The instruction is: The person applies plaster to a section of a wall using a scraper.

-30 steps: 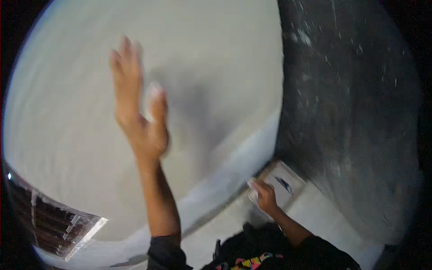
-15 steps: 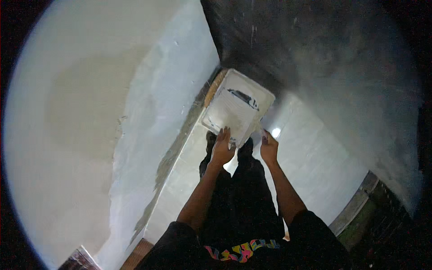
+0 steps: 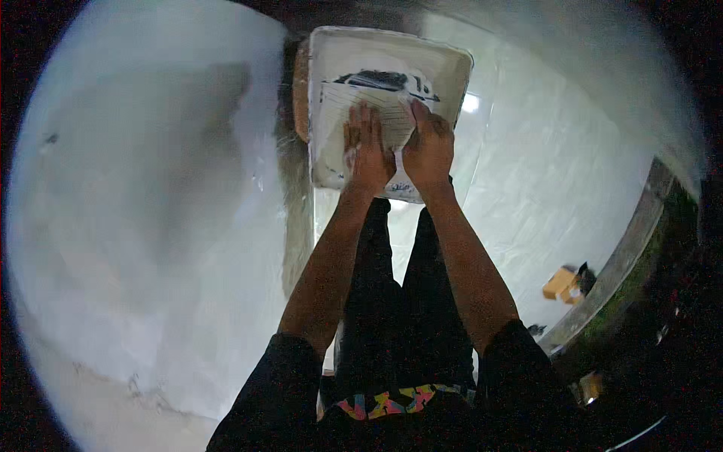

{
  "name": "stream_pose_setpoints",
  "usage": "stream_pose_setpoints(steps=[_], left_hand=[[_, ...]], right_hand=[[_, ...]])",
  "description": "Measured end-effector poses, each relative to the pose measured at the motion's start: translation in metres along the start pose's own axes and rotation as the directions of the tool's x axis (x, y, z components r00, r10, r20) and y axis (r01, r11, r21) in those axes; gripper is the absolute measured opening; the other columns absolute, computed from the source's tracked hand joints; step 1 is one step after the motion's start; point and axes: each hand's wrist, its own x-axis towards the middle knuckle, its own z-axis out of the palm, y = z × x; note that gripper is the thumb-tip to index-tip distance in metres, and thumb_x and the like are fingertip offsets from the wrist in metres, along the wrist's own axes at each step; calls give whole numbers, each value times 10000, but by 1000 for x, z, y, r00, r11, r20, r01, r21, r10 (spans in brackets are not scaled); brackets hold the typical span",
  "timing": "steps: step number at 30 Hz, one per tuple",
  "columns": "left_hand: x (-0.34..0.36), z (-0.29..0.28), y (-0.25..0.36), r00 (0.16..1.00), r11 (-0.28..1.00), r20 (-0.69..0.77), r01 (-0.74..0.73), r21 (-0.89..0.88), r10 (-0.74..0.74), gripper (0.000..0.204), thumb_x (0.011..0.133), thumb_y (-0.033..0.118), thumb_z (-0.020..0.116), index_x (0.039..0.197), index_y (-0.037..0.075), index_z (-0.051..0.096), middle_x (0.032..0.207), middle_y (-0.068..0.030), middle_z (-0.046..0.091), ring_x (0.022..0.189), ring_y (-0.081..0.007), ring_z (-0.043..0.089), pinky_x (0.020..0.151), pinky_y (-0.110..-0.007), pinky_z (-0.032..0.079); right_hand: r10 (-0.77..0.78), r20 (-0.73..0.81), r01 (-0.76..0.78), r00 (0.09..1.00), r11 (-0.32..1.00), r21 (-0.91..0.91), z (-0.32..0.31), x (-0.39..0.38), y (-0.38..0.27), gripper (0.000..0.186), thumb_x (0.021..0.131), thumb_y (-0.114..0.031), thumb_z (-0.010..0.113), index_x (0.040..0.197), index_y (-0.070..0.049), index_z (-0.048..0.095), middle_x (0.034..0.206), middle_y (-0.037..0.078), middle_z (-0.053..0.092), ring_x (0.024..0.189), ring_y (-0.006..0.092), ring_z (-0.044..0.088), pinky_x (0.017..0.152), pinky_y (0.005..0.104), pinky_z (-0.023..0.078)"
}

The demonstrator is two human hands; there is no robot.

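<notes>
The paint tray (image 3: 453, 68) lies by the floor's (image 3: 527, 188) edge along the pale wall (image 3: 143, 226), long axis pointing away from the person. The left hand (image 3: 367, 147), unclenched, is over it; the right hand (image 3: 429, 147) (nearer its right edge) curls, contents unclear. A dark patch (image 3: 376, 79) lies just beyond both.

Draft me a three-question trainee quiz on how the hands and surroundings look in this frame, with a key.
1. True or false: the left hand and right hand are both over the tray.
2. On which side of the picture is the small brown box? A) left B) right C) top
3. Which hand has its fingers held straighter?

Key: 1 true; 2 B; 3 the left.
</notes>
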Motion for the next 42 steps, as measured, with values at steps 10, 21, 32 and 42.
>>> stream_pose_setpoints(steps=[10,21,32,42], left_hand=[[-1,-1,-22,994,998,104,-46,31,43,947,772,205,697,1524,-101,210,1632,-283,100,1504,-491,98,1196,-615,102],[-3,3,-25,995,998,92,-34,49,29,962,799,283,679,1539,-87,188,1642,-271,75,1520,-461,47,1210,-593,64],[-2,22,-30,993,999,113,19,49,-25,949,883,361,644,1556,-59,123,1641,-275,58,1520,-463,24,1207,-597,35],[-4,8,-18,996,998,90,-17,-56,22,945,842,271,676,1554,-57,149,1643,-273,57,1518,-469,42,1203,-607,61]], right_hand=[[326,-117,-343,938,921,-185,18,-17,-15,540,815,25,587,1347,-8,499,1009,220,652,942,402,639,758,484,563],[453,-96,-460,886,839,-291,31,21,-14,508,808,13,578,1302,-1,462,1066,217,642,1017,431,598,757,519,558],[309,137,-259,941,920,-293,72,2,-25,617,891,-307,643,1351,41,424,1152,265,594,1044,435,610,678,461,579],[130,-103,-158,986,925,-345,30,40,-7,597,736,16,606,1321,-19,494,1214,188,633,1049,415,607,842,487,520]])
